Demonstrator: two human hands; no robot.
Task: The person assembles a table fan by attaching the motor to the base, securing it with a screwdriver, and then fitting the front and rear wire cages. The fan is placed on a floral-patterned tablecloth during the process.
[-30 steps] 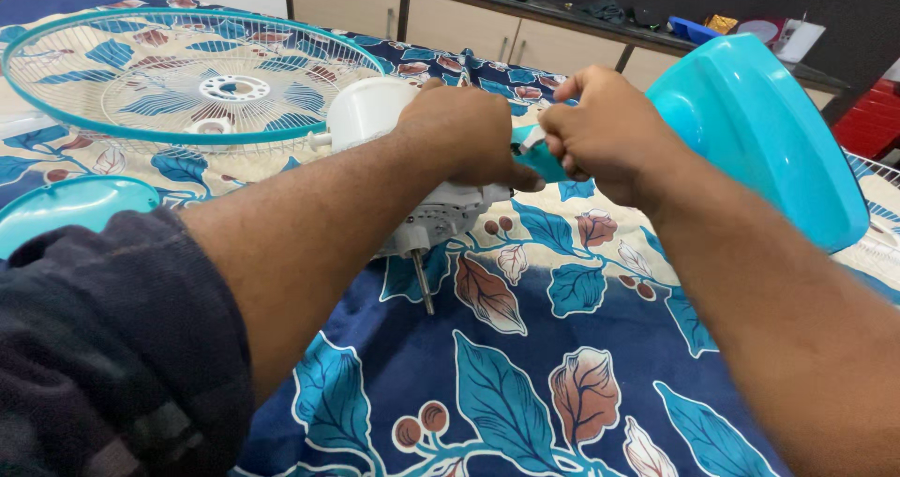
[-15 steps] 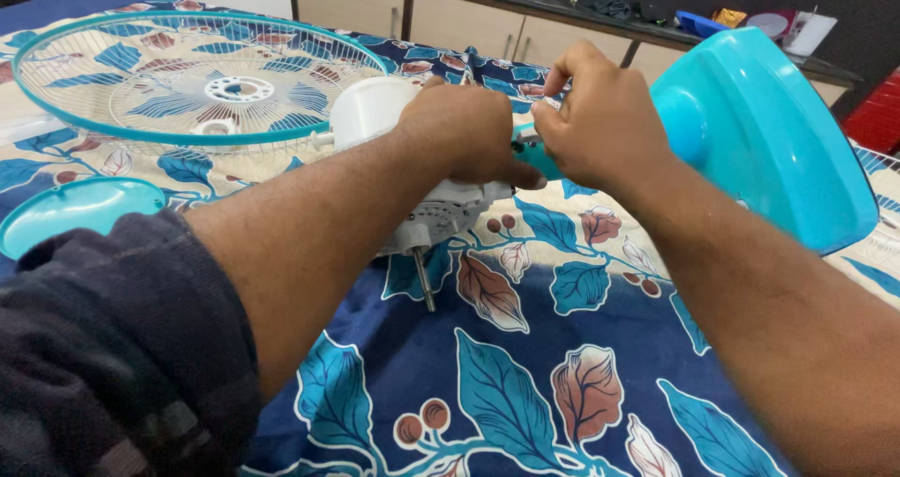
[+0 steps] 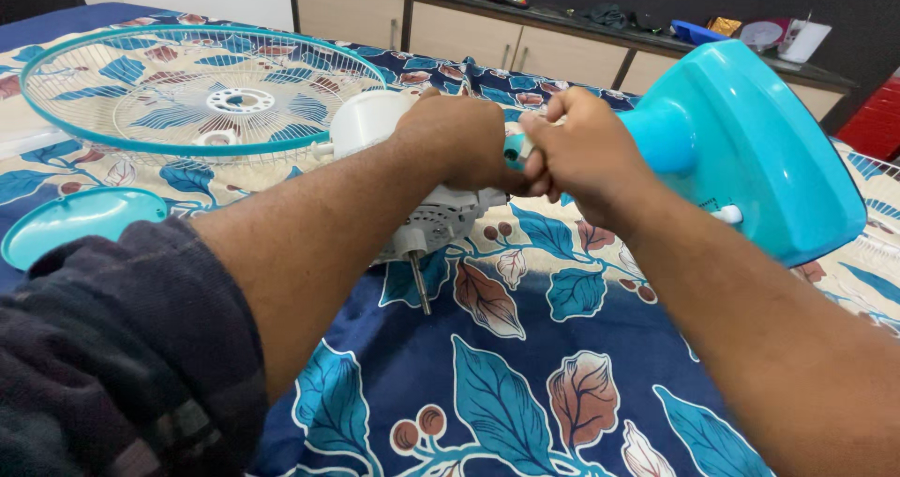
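Observation:
A white fan motor housing [image 3: 375, 121] with a metal shaft [image 3: 416, 285] lies on a floral blue bedsheet [image 3: 525, 383]. My left hand [image 3: 459, 140] grips the top of the motor. My right hand [image 3: 581, 154] is closed around the teal neck [image 3: 656, 135] where it joins the motor, fingers touching my left hand. The teal fan base [image 3: 759, 149] tilts up at the right, with a small white knob [image 3: 727, 216] on its side.
A teal-rimmed wire fan guard [image 3: 178, 88] lies at the back left. A teal round cover [image 3: 66, 224] rests at the left edge. Wooden cabinets [image 3: 487, 41] with a cluttered dark counter stand behind. Another wire guard [image 3: 872, 243] shows at the far right.
My right hand has closed tighter on the teal neck and moved against my left hand. The teal base has turned, showing its neck and white knob.

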